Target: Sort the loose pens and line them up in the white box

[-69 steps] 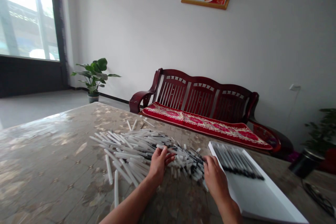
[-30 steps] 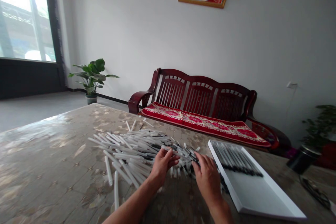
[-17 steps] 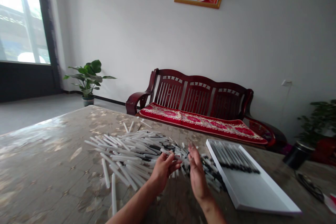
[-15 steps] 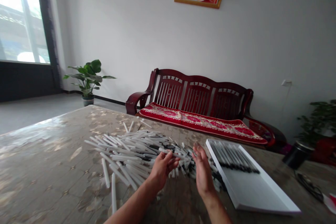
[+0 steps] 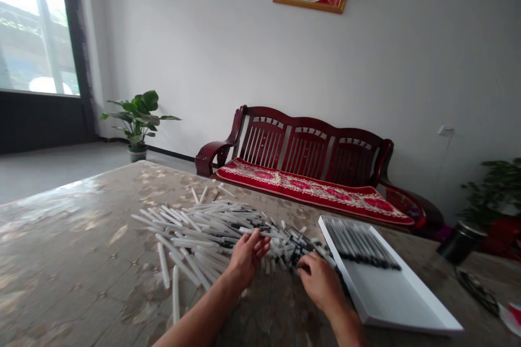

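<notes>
My left hand [image 5: 247, 256] is closed in a pinch on a whitish pen barrel [image 5: 275, 235], which lies crosswise over the pile, with the other fingers curled below it. My right hand [image 5: 322, 283] is lower, fingers curled down at the near edge of a heap of small clear and black pen caps [image 5: 288, 244]; whatever its fingertips grip is hidden. To the left of the caps spreads a large loose pile of whitish pen barrels [image 5: 195, 233]. Right of my right hand, a white tray [image 5: 407, 298] holds a row of pens [image 5: 364, 241] with black ends toward me.
Everything lies on a brown patterned tabletop [image 5: 101, 249]. A dark cylindrical container [image 5: 459, 241] and a black cable [image 5: 478, 290] are at the right. Beyond the table stand a red wooden bench [image 5: 305, 152] and a potted plant [image 5: 138, 119].
My right hand has come down from upright with extended fingers to curl at the pen caps. My left hand has shifted slightly left, still pinching the pen barrel.
</notes>
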`<action>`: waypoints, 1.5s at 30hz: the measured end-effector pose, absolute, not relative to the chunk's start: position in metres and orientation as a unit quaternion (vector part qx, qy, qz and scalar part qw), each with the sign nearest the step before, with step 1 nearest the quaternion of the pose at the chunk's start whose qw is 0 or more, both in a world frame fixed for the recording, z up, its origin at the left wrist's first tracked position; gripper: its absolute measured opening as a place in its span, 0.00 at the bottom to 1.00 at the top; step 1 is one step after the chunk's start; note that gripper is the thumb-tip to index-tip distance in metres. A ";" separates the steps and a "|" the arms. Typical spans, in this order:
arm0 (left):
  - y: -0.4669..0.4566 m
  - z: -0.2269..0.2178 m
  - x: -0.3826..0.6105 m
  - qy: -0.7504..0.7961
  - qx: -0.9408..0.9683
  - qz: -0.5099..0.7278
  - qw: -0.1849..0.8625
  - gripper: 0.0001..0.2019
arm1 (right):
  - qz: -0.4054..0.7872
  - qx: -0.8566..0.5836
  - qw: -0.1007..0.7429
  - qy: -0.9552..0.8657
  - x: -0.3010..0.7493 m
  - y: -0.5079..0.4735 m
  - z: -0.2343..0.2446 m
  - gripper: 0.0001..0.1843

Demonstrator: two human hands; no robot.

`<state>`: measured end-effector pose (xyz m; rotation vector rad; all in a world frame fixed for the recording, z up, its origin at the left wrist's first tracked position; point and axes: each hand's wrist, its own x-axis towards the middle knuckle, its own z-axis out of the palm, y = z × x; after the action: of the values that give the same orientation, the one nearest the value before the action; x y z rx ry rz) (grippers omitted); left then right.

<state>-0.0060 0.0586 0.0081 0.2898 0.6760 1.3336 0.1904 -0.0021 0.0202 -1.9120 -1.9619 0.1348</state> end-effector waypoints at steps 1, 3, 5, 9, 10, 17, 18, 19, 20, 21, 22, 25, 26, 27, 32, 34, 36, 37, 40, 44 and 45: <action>0.059 0.008 -0.006 0.306 0.134 0.604 0.724 0.07 | 0.052 -0.689 0.182 -0.700 0.192 -0.003 0.021 0.09; 0.059 0.007 -0.005 0.306 0.140 0.600 0.726 0.06 | 0.050 -0.700 0.150 -0.696 0.195 -0.004 0.023 0.08; 0.059 0.007 -0.004 0.306 0.143 0.597 0.728 0.05 | 0.034 -0.705 0.124 -0.698 0.196 -0.006 0.022 0.09; 0.056 0.009 -0.003 0.302 0.135 0.600 0.728 0.05 | -0.001 -0.694 0.102 -0.712 0.193 -0.007 0.016 0.13; 0.055 0.010 -0.003 0.302 0.133 0.600 0.728 0.05 | -0.009 -0.693 0.105 -0.713 0.193 -0.007 0.014 0.14; 0.056 0.008 -0.001 0.297 0.132 0.601 0.731 0.05 | 0.046 -0.673 0.300 -0.675 0.207 0.002 0.012 0.09; 0.056 0.008 -0.001 0.296 0.133 0.600 0.731 0.06 | 0.081 -0.661 0.353 -0.657 0.207 0.004 0.013 0.08; 0.055 0.007 0.000 0.296 0.134 0.600 0.731 0.06 | 0.125 -0.648 0.406 -0.633 0.204 0.005 0.014 0.07; 0.055 0.007 0.000 0.296 0.136 0.599 0.732 0.06 | 0.172 -0.632 0.454 -0.603 0.200 0.006 0.015 0.08; 0.054 0.007 0.001 0.296 0.138 0.598 0.732 0.07 | 0.220 -0.615 0.496 -0.572 0.195 0.006 0.017 0.10; 0.053 0.007 0.001 0.296 0.141 0.597 0.733 0.07 | 0.264 -0.598 0.530 -0.540 0.189 0.006 0.018 0.13; 0.051 0.008 0.002 0.295 0.149 0.595 0.733 0.08 | 0.353 -0.558 0.591 -0.463 0.172 0.006 0.019 0.18; 0.051 0.008 0.002 0.295 0.151 0.595 0.733 0.08 | 0.368 -0.551 0.601 -0.447 0.168 0.006 0.019 0.19; 0.051 0.008 0.002 0.296 0.152 0.595 0.732 0.08 | 0.377 -0.547 0.607 -0.436 0.165 0.006 0.018 0.20; 0.053 0.007 0.002 0.295 0.154 0.595 0.732 0.08 | 0.351 -0.550 0.618 -0.437 0.161 0.008 0.015 0.21; 0.053 0.006 0.002 0.292 0.156 0.596 0.732 0.09 | 0.332 -0.548 0.625 -0.447 0.162 0.008 0.015 0.19; 0.053 0.005 0.002 0.289 0.160 0.596 0.732 0.10 | 0.318 -0.546 0.628 -0.454 0.162 0.008 0.014 0.17; 0.053 0.005 0.001 0.287 0.163 0.596 0.732 0.11 | 0.312 -0.547 0.628 -0.457 0.163 0.008 0.014 0.16; 0.052 0.004 0.002 0.287 0.175 0.597 0.729 0.12 | 0.293 -0.555 0.625 -0.465 0.164 0.009 0.011 0.16; 0.051 0.004 0.004 0.288 0.190 0.592 0.728 0.14 | 0.277 -0.557 0.618 -0.480 0.166 0.010 0.005 0.17; 0.051 0.003 0.004 0.287 0.193 0.590 0.729 0.14 | 0.276 -0.555 0.617 -0.485 0.166 0.011 0.003 0.18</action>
<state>0.0043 0.0506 0.0034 0.4251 0.6330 1.2995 0.1659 0.0108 0.0033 -1.2783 -1.1174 0.6352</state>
